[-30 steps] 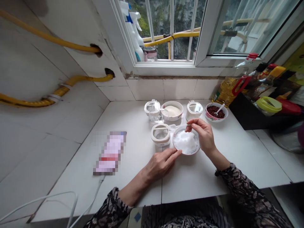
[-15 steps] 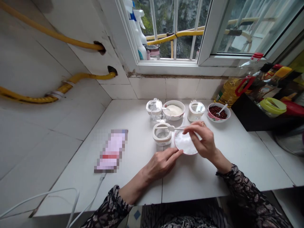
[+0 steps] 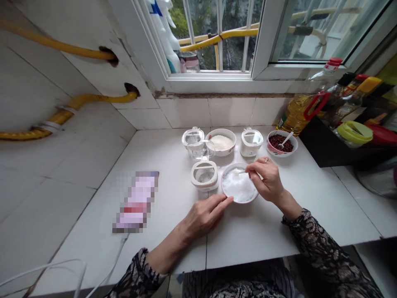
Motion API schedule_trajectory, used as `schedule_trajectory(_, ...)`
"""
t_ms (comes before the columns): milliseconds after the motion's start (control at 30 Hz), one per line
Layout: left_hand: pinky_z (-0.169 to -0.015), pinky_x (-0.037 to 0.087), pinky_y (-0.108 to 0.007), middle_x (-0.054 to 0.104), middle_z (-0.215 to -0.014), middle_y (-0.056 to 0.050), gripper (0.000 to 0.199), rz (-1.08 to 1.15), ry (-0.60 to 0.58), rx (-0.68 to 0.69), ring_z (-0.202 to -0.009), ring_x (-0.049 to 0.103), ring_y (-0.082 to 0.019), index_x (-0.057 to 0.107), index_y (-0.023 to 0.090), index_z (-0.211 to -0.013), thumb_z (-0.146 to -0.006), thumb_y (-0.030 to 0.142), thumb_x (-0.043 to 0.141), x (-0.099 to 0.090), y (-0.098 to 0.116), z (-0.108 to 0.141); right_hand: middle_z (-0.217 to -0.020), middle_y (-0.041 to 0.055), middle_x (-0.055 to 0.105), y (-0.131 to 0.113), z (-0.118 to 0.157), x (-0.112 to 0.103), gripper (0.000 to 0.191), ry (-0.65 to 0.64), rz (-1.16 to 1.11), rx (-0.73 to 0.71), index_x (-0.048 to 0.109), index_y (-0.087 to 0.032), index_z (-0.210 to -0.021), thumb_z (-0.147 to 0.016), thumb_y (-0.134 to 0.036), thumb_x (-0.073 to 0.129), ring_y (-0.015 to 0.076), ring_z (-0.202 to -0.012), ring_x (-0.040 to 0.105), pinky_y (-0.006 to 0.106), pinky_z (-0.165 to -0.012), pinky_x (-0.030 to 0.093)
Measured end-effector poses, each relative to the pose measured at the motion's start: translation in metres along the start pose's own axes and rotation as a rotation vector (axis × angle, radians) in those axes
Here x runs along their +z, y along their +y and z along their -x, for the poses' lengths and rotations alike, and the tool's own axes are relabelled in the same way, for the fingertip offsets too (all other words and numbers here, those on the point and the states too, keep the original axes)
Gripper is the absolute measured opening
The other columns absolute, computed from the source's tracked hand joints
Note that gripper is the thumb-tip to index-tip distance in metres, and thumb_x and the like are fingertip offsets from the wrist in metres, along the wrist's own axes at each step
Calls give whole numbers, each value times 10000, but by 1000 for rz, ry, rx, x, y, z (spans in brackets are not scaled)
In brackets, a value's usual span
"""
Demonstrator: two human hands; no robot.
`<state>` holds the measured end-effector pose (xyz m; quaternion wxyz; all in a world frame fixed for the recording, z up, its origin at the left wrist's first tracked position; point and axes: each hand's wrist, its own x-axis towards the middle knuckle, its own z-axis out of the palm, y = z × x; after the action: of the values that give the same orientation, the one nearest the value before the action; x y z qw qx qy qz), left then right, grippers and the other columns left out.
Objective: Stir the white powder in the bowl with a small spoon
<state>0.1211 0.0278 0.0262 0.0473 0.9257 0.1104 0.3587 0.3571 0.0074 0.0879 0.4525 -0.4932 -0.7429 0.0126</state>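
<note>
A bowl of white grains [image 3: 240, 187] stands on the white counter. My right hand [image 3: 265, 178] pinches a small white spoon [image 3: 242, 172], its tip in the grains near the bowl's far side. At the bowl's near left rim rest the fingertips of my left hand [image 3: 207, 213], which look closed on the rim. Just left of that bowl is a clear jar with a white collar [image 3: 204, 175], its lid raised. Behind are another lidded jar [image 3: 192, 138], a bowl of pale grains [image 3: 221, 142] and a third jar [image 3: 251, 142].
A bowl of dark red beans [image 3: 282, 143] with a white spoon sits at the back right, beside an oil bottle [image 3: 302, 107] and a black box [image 3: 322, 142] of bottles. A blurred phone [image 3: 136, 200] with a white cable lies on the left.
My right hand's spoon has moved from over the open jar rightward into the bowl of white grains. The left hand stays at the rim. The whole view has shifted slightly.
</note>
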Motion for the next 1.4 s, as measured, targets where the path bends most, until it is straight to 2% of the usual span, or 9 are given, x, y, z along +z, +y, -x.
schedule_trajectory(100,-686,592,-236,687,-1030,-129,374,2,-13,-7,-891,686,-165,500,102,-1330,-967,85,412,0,0,1,-559,-14,602,0,2,5,209,-5,-69,95,630,-225,-718,-814,-158,457,172,-571,525,361,-724,417)
schedule_trajectory(200,-693,589,-229,688,-1029,-125,397,5,-19,-7,-898,685,-162,480,111,-1362,-973,91,403,0,-1,2,-559,-15,610,0,3,4,194,75,-184,332,636,-229,-707,-810,-190,477,179,-616,553,351,-717,431)
schedule_trajectory(300,-689,591,-239,687,-1040,-127,407,4,-14,-4,-912,683,-169,472,112,-1369,-968,84,408,0,-1,2,-529,-23,597,1,0,2,166,154,-359,524,638,-216,-697,-784,-223,497,163,-570,544,315,-635,433)
schedule_trajectory(433,-685,593,-243,685,-1040,-128,389,6,-4,-1,-916,680,-169,488,100,-1343,-961,70,417,1,-1,2,-488,-28,578,2,-4,1,145,205,-508,644,623,-202,-645,-734,-243,517,138,-505,520,282,-568,424)
schedule_trajectory(567,-694,594,-237,689,-1039,-128,395,-3,-10,-3,-923,684,-166,480,106,-1358,-972,84,398,1,-1,2,-470,-29,572,3,-5,4,140,196,-522,677,623,-198,-627,-708,-228,513,133,-495,515,276,-560,424)
schedule_trajectory(833,-663,592,-231,690,-1030,-122,398,-14,4,1,-897,683,-161,476,111,-1359,-971,85,393,1,-1,1,-484,-34,568,6,0,7,162,181,-431,615,627,-201,-646,-735,-228,495,135,-501,513,277,-563,408)
schedule_trajectory(967,-651,589,-236,687,-1023,-130,347,-7,6,6,-886,677,-166,528,86,-1287,-963,77,407,0,0,-1,-491,-28,576,6,1,7,172,176,-358,579,635,-206,-645,-745,-237,499,141,-522,505,283,-576,403)
schedule_trajectory(1100,-641,581,-228,685,-1022,-134,320,-14,14,11,-880,676,-165,555,77,-1238,-953,60,410,0,0,-1,-474,-35,564,5,-1,8,153,190,-468,647,628,-202,-642,-721,-236,502,133,-500,502,278,-567,409)
schedule_trajectory(1400,-652,589,-235,687,-1030,-132,341,-10,11,8,-899,679,-166,533,89,-1278,-963,75,402,0,-1,0,-458,-17,579,12,-7,7,113,242,-684,777,642,-183,-622,-660,-228,545,132,-503,504,290,-590,424)
